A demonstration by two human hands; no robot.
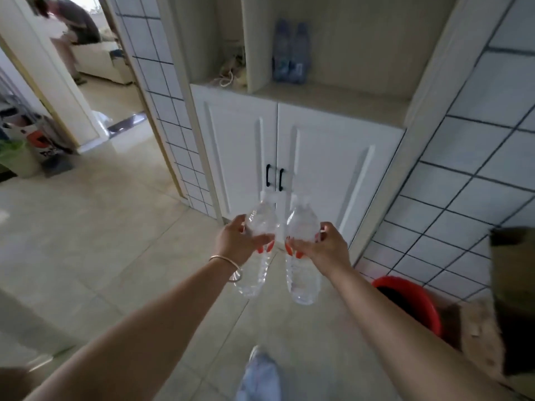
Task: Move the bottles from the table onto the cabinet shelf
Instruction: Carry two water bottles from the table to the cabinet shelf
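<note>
Before white cabinet (289, 146) | hands grip clear ribbed bottles (260, 227)

I see each hand, left (236, 241) and right (325, 246), holding a clear bottle (260, 224) (302, 221); two bottles (290, 52) stand on the shelf (341, 96).

We see bare, sleeveless arms, a thin gold bangle (228, 266) on the left wrist, orange-red nail polish, pale blue trousers (259, 377)
</note>
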